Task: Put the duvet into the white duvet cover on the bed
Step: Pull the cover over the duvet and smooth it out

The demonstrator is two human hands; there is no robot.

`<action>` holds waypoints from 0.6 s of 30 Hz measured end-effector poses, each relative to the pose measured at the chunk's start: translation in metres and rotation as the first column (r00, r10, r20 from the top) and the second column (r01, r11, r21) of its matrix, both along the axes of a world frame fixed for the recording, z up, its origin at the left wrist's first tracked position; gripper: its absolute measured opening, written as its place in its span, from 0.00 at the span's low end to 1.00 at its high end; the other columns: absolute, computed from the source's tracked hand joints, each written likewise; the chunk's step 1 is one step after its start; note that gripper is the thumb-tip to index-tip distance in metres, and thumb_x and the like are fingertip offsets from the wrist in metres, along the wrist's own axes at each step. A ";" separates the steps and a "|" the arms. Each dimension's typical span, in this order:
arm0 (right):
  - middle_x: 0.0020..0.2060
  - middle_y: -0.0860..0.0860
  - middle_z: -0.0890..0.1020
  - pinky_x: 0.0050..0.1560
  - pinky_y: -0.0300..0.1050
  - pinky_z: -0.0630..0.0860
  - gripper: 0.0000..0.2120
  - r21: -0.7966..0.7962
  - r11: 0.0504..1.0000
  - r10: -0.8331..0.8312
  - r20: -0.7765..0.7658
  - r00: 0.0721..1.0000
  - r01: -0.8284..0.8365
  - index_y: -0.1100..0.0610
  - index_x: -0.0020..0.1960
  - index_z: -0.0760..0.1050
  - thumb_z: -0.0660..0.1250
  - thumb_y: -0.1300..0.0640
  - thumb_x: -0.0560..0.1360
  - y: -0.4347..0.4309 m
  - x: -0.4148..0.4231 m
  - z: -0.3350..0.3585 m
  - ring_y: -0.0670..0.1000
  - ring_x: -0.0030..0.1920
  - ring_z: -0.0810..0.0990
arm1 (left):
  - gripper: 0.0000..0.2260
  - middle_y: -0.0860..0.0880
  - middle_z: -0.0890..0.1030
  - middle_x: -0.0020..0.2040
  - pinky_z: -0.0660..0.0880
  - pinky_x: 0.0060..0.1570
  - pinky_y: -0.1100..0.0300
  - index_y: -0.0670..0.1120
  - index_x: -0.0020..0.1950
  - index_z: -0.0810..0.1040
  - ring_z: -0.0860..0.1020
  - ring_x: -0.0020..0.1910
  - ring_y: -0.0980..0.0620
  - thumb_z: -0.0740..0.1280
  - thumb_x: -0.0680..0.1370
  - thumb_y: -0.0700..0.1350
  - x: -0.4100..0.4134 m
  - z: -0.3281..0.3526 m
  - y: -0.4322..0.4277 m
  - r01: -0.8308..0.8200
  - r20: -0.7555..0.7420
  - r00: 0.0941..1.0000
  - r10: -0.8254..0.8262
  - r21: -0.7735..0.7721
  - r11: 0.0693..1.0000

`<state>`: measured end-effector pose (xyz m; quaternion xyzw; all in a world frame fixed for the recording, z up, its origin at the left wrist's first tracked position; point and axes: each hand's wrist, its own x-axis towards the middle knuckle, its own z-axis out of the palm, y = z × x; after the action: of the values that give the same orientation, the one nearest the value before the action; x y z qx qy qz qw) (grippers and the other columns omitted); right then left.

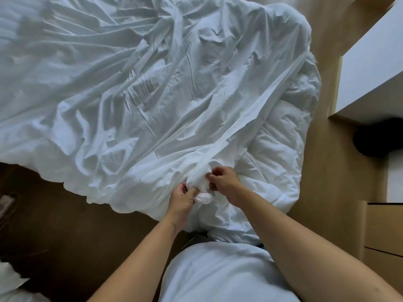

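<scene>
The left hand [183, 198] and the right hand [222, 182] pinch one bunched corner of the white duvet cover [130, 94], which sits between them. Beyond both hands the cover lies wrinkled and spread wide. Just right of the right hand the puffy duvet [279, 160] shows uncovered. Further right stands a white cabinet [370, 62], with a dark object [375, 138] near it.
</scene>
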<state>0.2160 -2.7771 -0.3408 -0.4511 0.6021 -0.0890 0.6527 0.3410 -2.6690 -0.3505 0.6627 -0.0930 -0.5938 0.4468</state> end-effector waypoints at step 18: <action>0.44 0.46 0.84 0.48 0.38 0.75 0.03 -0.247 0.813 0.469 -0.262 0.844 -0.528 0.52 0.48 0.84 0.73 0.55 0.76 0.014 -0.004 0.017 0.48 0.46 0.81 | 0.15 0.40 0.83 0.48 0.81 0.38 0.51 0.40 0.59 0.80 0.82 0.43 0.42 0.57 0.78 0.35 0.018 0.018 -0.028 -0.310 -0.173 0.923 0.345 0.198 0.930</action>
<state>0.2116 -2.7635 -0.3235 -0.6962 0.4997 0.0358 0.5141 0.3591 -2.6973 -0.3327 0.6393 0.1157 -0.5809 0.4903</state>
